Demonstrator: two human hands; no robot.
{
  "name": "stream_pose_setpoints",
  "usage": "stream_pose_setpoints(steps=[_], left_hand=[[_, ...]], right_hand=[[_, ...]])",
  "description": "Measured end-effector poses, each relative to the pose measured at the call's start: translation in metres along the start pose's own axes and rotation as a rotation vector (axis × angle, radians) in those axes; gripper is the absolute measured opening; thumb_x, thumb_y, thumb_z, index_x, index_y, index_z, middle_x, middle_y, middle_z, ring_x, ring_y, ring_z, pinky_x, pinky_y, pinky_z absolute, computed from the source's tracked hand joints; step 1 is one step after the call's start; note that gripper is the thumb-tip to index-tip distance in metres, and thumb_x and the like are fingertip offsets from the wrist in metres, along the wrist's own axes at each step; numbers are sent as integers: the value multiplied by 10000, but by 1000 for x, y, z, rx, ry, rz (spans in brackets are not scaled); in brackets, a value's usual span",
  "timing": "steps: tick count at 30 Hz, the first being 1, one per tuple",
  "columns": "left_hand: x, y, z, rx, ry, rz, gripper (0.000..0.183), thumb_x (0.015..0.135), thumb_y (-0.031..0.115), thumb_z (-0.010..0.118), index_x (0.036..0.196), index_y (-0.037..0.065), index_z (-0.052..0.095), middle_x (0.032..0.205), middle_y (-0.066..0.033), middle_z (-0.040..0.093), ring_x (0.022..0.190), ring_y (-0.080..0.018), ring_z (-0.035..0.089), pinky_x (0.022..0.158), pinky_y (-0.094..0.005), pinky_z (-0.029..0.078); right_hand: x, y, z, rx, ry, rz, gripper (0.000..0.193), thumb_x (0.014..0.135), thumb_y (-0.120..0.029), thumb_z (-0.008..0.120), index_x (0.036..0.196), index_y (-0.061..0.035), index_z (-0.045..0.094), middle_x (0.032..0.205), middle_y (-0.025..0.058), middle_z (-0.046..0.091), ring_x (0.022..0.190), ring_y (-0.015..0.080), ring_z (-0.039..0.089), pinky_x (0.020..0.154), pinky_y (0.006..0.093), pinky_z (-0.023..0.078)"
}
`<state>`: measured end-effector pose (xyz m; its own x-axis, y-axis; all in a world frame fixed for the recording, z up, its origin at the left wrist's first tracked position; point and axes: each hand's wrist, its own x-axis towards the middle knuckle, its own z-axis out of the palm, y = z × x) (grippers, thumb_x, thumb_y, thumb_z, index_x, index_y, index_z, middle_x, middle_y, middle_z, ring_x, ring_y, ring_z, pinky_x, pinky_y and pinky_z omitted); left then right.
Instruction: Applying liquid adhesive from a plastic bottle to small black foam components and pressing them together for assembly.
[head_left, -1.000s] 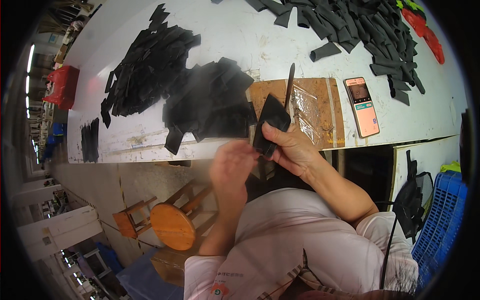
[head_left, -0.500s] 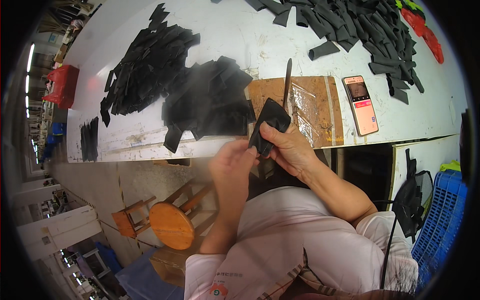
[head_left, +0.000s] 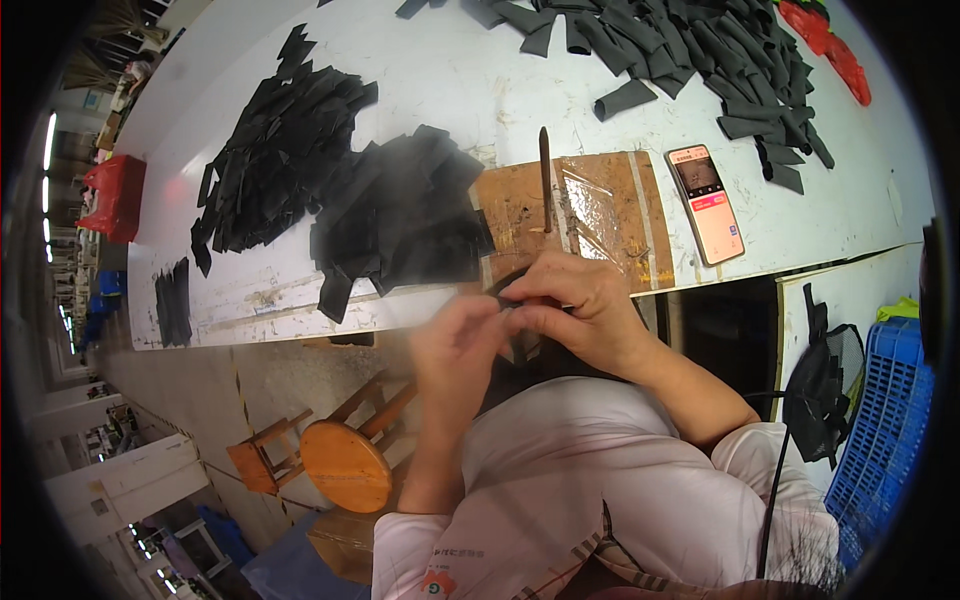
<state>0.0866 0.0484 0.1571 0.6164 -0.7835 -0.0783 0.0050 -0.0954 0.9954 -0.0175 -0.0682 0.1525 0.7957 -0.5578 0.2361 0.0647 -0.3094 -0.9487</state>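
My left hand (head_left: 455,335) and my right hand (head_left: 585,305) meet at the table's near edge, fingertips pinched together. Between them is a black fabric piece (head_left: 509,283), mostly hidden by my fingers. Just beyond my hands lies a worn brown cardboard sheet (head_left: 510,215) with clear tape. A slim dark stick (head_left: 546,180) stands up over the cardboard. Left of it spreads a pile of flat black fabric pieces (head_left: 400,215), close to my left hand.
Another black heap (head_left: 285,150) lies farther left, with a small stack (head_left: 173,303) nearby. Dark tubular pieces (head_left: 690,50) cover the far right. A lit phone (head_left: 706,205) lies right of the cardboard. Wooden stool (head_left: 345,465) stands lower left; blue crate (head_left: 880,420) at right.
The black piece was held up in plain sight over the table edge; now it is lower and mostly behind my fingers. My right hand has turned over it. The whole view has shifted slightly.
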Motion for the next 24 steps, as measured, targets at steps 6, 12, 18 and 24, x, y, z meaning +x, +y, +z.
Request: stream_pose_setpoints(steps=[6,12,18,24], left_hand=[[-6,-6,14,133,148,-23,58,791,-5,565,840,-36,562,657,-45,575,526,-66,539,454,-158,418],[0,-1,1,-65,171,-121,62,788,1,569,844,-26,566,640,-38,566,490,-60,529,400,-151,378],[-4,-3,15,100,146,46,57,780,-2,576,831,-25,568,635,-32,561,493,-49,521,404,-151,382],[3,-32,15,415,413,312,145,737,-57,562,867,-11,515,680,-74,585,448,-40,483,364,-152,352]], right_hand=[[5,2,3,-339,-32,-205,90,695,-20,636,773,-3,593,706,61,569,619,147,552,524,254,426],[3,4,-2,36,34,182,73,717,-41,625,761,-10,575,673,33,521,621,92,511,528,226,384],[5,5,5,-118,-23,-72,104,712,-41,625,802,-21,578,702,78,512,612,178,519,536,259,407],[0,14,25,-508,10,-164,118,677,-34,594,783,-6,549,730,116,486,661,286,515,549,378,424]])
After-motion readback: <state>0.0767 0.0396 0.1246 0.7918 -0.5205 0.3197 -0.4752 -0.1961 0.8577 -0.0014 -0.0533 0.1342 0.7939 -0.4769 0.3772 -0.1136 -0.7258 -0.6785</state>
